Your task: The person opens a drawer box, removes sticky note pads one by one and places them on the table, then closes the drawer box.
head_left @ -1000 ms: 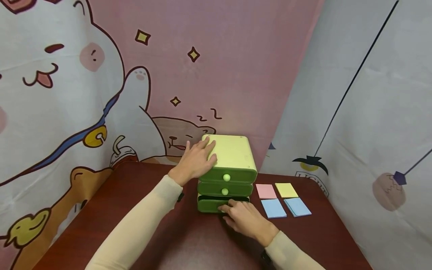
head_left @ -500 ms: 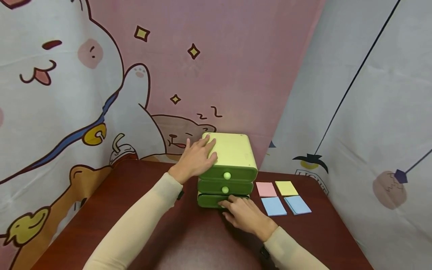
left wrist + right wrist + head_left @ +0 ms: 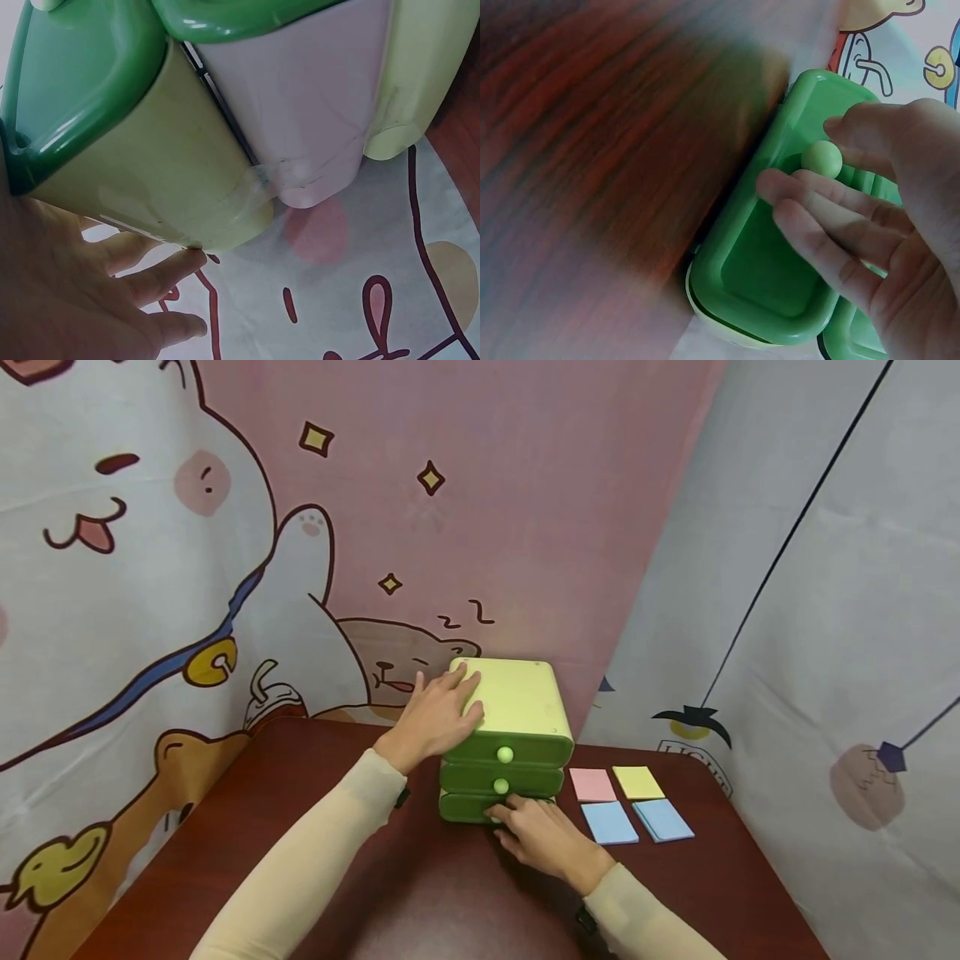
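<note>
A small three-tier drawer cabinet (image 3: pixel 517 693) stands on the table, with a pale yellow top, green drawer fronts and round light-green knobs. My left hand (image 3: pixel 431 718) rests with spread fingers on the top's left edge. In the left wrist view, the fingers (image 3: pixel 161 277) lie against the yellow casing. At the bottom drawer (image 3: pixel 461 807), my right hand (image 3: pixel 547 843) has its fingers and thumb around the knob (image 3: pixel 821 159), seen between them in the right wrist view. All three drawer fronts stand about flush. The drawers' insides are hidden.
Right of the cabinet lie sticky-note pads: a pink pad (image 3: pixel 592 785), a yellow pad (image 3: pixel 638 782), a blue pad (image 3: pixel 610 822) and another blue pad (image 3: pixel 663 820). The dark red table (image 3: pixel 337 877) meets a cartoon-printed backdrop (image 3: pixel 525 527) behind the cabinet.
The bottom drawer has slid inward from slightly pulled out, and the dark gap above its front is gone. My right hand went in with it. My left hand has stayed on top.
</note>
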A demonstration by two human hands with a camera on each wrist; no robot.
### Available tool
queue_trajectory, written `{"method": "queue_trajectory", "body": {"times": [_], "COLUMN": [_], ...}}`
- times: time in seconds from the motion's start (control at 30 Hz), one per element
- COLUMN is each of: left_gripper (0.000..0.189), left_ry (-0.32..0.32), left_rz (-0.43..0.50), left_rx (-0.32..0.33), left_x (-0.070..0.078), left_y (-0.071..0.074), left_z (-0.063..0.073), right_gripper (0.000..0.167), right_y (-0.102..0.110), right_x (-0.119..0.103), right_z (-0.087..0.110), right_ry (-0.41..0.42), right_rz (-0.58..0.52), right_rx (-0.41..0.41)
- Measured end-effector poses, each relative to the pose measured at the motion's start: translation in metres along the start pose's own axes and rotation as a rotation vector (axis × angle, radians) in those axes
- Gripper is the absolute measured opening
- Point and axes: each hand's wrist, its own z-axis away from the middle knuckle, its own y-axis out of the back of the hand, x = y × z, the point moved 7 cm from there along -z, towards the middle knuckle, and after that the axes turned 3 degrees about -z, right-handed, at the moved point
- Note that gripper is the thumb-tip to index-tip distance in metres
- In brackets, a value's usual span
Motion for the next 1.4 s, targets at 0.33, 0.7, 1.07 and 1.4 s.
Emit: {"method": "queue_trajectory", "body": {"times": [0.33,0.7,1.07,1.4], "left_gripper": [0.07,0.074,0.076,0.074], "left_ry": [-0.001,-0.004,-0.007,-0.008], "left_rz": [0.0,0.016,0.002,0.024], "left_rx": [0.004,-0.013,-0.022,-0.012], "left_x": [0.001,0.002,0.003,0.001], "left_y": [0.005,0.003,0.005,0.002], "left_z": [0.001,0.002,0.001,0.002], "right_gripper": [0.026,0.026,0.025,0.015], "right_y": [-0.002,0.0,0.003,0.002], "right_x": [0.002,0.007,0.01,0.002], "right_z": [-0.005,-0.013,-0.019,-0.017], "right_ry": [0.033,0.012,-0.021,0.0], "right_rz": [0.011,0.052,0.069,0.072], "right_rx": [-0.02,-0.038,-0.039,-0.041]}}
